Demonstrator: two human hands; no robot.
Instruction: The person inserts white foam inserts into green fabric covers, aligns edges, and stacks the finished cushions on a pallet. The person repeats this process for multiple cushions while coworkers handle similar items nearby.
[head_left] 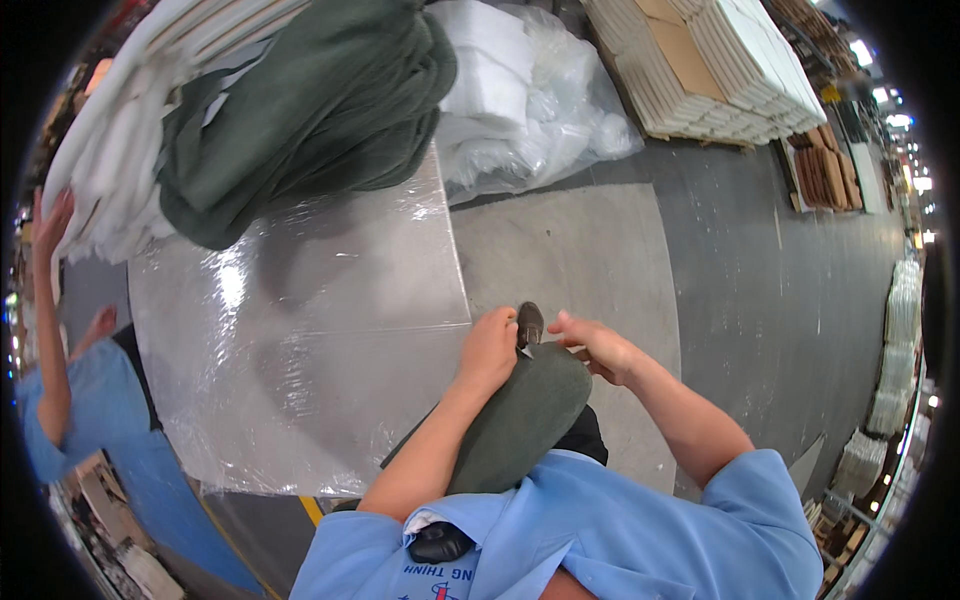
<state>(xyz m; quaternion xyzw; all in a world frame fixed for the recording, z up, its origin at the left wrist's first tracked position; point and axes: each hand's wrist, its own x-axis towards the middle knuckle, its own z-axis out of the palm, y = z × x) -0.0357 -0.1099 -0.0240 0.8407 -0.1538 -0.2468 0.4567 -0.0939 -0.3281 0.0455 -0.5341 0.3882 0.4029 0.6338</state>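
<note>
Head view: green cushion [522, 420] by bench's right edge [446, 262], slanting lengthwise toward curled left hand [489, 350] (can't tell grip), loose right hand [606, 352].

The left forearm [430, 450] and blue shirt [650, 515] hide part of the dark green piece [535, 410]; the pale scrap [527, 351] beside the left grip [489, 350] is too small to identify. The upper edge cuts off the dark green pile [320, 110]. A co-worker's arm [50, 335] looks blurred; stacks [891, 385] along the right rim are indistinct.
</note>
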